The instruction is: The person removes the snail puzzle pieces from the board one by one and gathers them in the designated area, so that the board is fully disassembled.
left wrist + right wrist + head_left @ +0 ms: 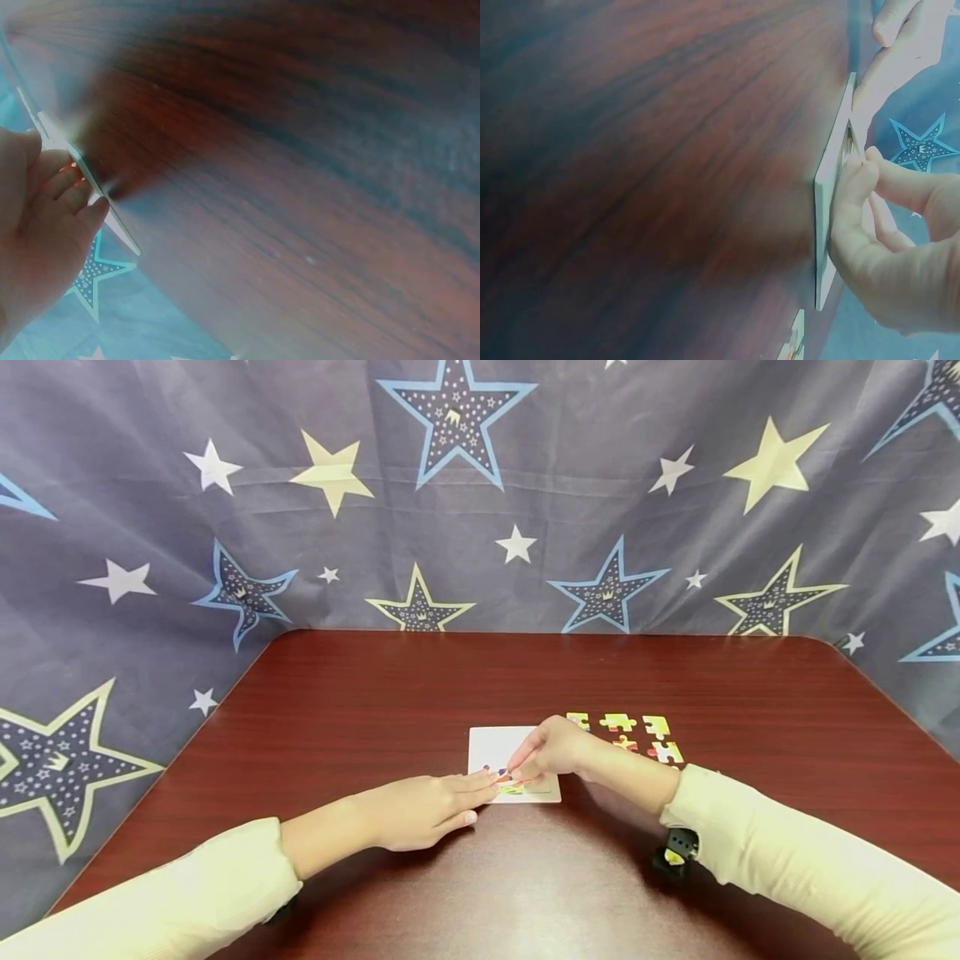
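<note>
A white puzzle board lies flat on the table, with a few coloured puzzle pieces in its lower part. My left hand lies with straight fingers on the board's left side, fingertips against the coloured pieces. From the right, my right hand pinches a small puzzle piece between thumb and index finger, low over the board. Most of that piece is hidden by the fingers. In the right wrist view, the thumb and index finger of the right hand meet right at the board's surface.
Several loose yellow and red puzzle pieces lie on the table to the right of the board, partly behind the right forearm. The dark red wooden table reaches back to a grey curtain with stars. A dark wrist device hangs under the right sleeve.
</note>
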Tool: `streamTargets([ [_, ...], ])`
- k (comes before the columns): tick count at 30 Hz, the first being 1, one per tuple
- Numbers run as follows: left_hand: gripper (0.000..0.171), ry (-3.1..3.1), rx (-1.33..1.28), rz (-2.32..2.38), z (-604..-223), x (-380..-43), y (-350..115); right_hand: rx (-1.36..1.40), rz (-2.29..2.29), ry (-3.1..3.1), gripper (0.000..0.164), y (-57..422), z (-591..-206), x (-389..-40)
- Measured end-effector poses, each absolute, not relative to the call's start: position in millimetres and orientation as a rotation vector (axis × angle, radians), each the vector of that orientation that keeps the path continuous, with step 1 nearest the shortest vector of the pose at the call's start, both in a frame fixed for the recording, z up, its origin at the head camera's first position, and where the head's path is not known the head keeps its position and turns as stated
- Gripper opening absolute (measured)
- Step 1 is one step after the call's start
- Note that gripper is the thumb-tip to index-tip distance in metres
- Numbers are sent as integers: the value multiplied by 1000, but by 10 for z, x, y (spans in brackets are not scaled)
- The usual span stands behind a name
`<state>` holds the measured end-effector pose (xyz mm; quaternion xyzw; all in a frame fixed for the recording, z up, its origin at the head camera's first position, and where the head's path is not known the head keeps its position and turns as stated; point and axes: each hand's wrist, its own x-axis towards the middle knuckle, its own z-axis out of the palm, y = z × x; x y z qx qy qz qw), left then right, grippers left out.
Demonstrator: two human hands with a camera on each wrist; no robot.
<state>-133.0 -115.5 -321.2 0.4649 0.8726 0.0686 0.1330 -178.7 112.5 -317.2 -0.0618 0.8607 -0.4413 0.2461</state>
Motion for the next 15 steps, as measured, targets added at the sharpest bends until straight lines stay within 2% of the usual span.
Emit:
streamTargets([
  [15, 49, 2536, 1362, 182, -3222, -1330, -1151, -88, -1258, 2334, 17, 1130, -3137, -1808],
])
